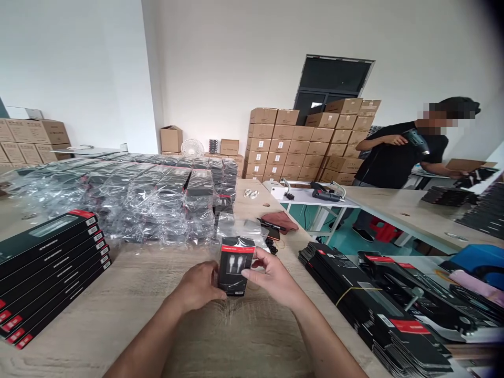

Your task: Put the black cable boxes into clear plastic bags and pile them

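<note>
Between left hand [199, 283] and right hand [274, 274], a narrow grip is holding a small upright black-and-red cardboard box [233, 278], seemingly unwrapped; beyond it, film-wrapped black boxes [157, 194] are apparently sitting finished; rightward, flat black cartons [366, 304] are seemingly lying unused.

On my feed, the left hand [199, 286] and right hand [273, 275] are bare, down to the fingertips. I see the left forearm [147, 338] and right forearm [321, 333] uncovered too, narrow at the wrists, broadening towards my lower edge.
</note>
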Tool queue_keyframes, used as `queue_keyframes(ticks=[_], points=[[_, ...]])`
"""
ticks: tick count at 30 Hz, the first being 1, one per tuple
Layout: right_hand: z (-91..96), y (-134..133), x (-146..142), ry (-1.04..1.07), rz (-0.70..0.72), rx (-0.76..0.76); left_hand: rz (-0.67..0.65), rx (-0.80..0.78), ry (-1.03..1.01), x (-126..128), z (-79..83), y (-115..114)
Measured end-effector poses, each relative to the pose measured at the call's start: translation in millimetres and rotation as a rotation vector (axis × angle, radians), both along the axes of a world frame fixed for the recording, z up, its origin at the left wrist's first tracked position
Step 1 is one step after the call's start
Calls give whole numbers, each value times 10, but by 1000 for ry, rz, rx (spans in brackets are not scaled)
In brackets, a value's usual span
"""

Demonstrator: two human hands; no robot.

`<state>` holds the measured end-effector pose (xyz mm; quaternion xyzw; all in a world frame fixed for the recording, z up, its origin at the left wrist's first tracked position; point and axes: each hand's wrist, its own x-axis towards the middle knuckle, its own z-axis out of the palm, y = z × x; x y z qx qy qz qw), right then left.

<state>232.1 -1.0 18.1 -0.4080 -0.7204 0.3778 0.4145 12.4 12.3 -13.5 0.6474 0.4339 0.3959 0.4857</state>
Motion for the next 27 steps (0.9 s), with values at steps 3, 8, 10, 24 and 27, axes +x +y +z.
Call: queue_keyframes(ticks=[3, 8, 10, 24, 27], points=[[-53, 26, -28, -2, 23, 2, -2, 73, -10, 14, 125, -18], [-174, 37, -23, -33, 114, -76, -119, -1, 22, 32, 125, 12], [-148, 19, -27, 0, 102, -70, -150, -16, 28, 29, 63, 36], [-55, 163, 45, 769, -323, -189, -273, -229, -119, 305, 95, -162], [-44, 149, 42, 761, -301, -179, -253, -244, -137, 325, 131, -212]])
